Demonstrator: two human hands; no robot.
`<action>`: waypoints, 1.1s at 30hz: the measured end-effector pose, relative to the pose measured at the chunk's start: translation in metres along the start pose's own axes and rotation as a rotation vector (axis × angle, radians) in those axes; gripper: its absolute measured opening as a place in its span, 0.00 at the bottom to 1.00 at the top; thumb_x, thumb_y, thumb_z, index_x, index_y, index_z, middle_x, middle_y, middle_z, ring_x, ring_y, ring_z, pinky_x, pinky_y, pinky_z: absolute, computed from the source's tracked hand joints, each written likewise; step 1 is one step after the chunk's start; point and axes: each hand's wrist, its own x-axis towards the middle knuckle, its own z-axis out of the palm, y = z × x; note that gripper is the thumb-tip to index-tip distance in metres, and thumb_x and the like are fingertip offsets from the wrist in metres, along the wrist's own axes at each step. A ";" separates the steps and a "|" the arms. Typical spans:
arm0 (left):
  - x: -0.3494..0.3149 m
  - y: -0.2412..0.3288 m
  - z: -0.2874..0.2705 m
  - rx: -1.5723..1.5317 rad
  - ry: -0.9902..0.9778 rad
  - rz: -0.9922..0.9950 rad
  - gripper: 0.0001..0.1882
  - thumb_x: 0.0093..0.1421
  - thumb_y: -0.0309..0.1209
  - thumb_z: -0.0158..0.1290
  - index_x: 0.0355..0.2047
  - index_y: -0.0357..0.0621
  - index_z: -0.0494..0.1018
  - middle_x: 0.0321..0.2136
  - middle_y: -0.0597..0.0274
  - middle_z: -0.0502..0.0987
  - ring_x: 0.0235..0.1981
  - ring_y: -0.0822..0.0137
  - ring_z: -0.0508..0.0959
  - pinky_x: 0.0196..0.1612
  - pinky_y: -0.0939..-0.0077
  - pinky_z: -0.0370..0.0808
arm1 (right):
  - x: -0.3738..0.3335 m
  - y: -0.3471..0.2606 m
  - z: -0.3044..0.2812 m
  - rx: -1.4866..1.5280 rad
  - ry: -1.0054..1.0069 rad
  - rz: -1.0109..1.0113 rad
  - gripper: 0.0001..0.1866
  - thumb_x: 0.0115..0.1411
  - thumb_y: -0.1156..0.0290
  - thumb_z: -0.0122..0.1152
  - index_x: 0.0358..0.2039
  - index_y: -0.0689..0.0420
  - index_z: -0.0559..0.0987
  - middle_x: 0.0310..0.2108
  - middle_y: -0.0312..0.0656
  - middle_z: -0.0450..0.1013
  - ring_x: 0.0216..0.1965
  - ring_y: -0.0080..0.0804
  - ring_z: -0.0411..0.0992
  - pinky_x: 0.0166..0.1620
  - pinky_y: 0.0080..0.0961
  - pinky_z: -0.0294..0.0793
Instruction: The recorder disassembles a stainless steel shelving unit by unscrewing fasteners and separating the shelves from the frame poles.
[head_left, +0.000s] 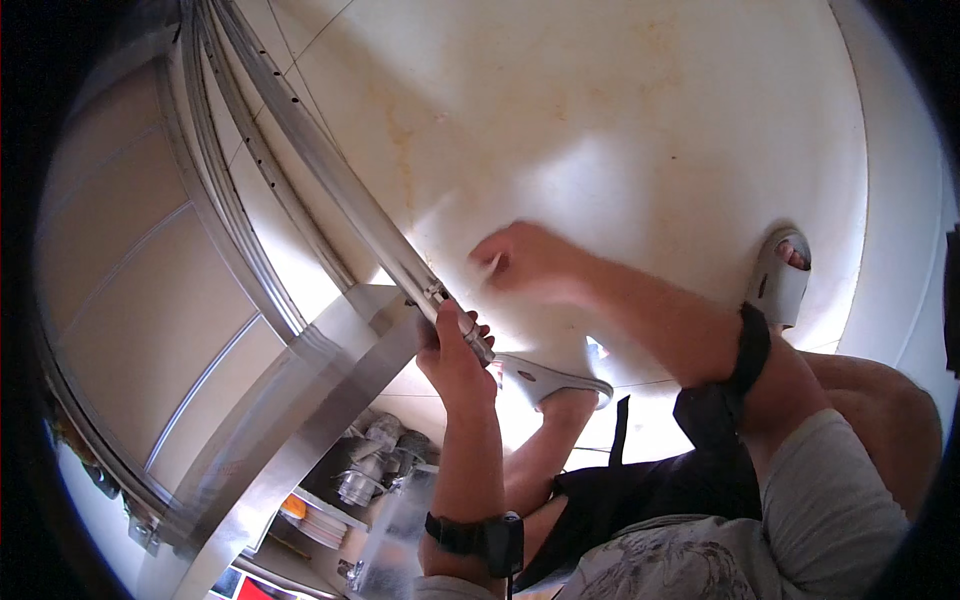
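Observation:
A long silver metal tube (350, 205) with small holes along it slants from the upper left down to my left hand (461, 360). The fingers of that hand are wrapped around its lower end, beside a small fitting (437, 293) on the tube. My right hand (530, 262) is in the air to the right of the tube, apart from it and blurred by motion. Its fingers are curled closed, and a small pale thing (495, 263) shows between them, too blurred to name.
Another holed metal rail (262, 160) runs alongside, left of the tube. Beyond it stands a beige panel (150, 240) with metal trim. A shiny metal edge (300, 415) crosses at lower left, near glass jars (365, 478) and a clear plastic bin (400, 535). Grey slippers (555, 383) are on my feet.

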 end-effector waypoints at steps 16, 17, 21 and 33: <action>-0.006 0.002 0.009 0.109 0.108 0.073 0.14 0.53 0.36 0.54 0.26 0.35 0.69 0.17 0.59 0.71 0.13 0.71 0.70 0.14 0.80 0.66 | -0.039 0.062 0.037 -0.679 -0.055 -0.268 0.10 0.46 0.73 0.54 0.32 0.53 0.76 0.29 0.37 0.70 0.37 0.35 0.68 0.40 0.33 0.66; -0.006 0.002 0.009 0.106 0.111 0.074 0.14 0.53 0.36 0.54 0.26 0.35 0.69 0.17 0.59 0.71 0.13 0.71 0.70 0.14 0.80 0.66 | -0.033 0.055 0.037 -0.679 -0.056 -0.272 0.10 0.46 0.73 0.54 0.32 0.53 0.76 0.29 0.37 0.70 0.37 0.35 0.68 0.40 0.33 0.66; -0.007 0.002 0.006 0.148 0.121 0.130 0.15 0.53 0.37 0.54 0.23 0.33 0.70 0.17 0.60 0.71 0.13 0.72 0.70 0.14 0.81 0.66 | -0.012 -0.027 0.001 0.545 0.048 0.033 0.08 0.52 0.78 0.54 0.35 0.58 0.73 0.31 0.38 0.71 0.34 0.26 0.70 0.36 0.24 0.70; -0.008 0.001 0.003 0.196 0.121 0.151 0.15 0.53 0.36 0.54 0.22 0.34 0.69 0.16 0.62 0.70 0.13 0.73 0.70 0.14 0.83 0.66 | -0.022 -0.035 0.008 0.750 -0.091 0.056 0.05 0.51 0.76 0.59 0.28 0.62 0.74 0.22 0.38 0.72 0.26 0.21 0.71 0.30 0.17 0.70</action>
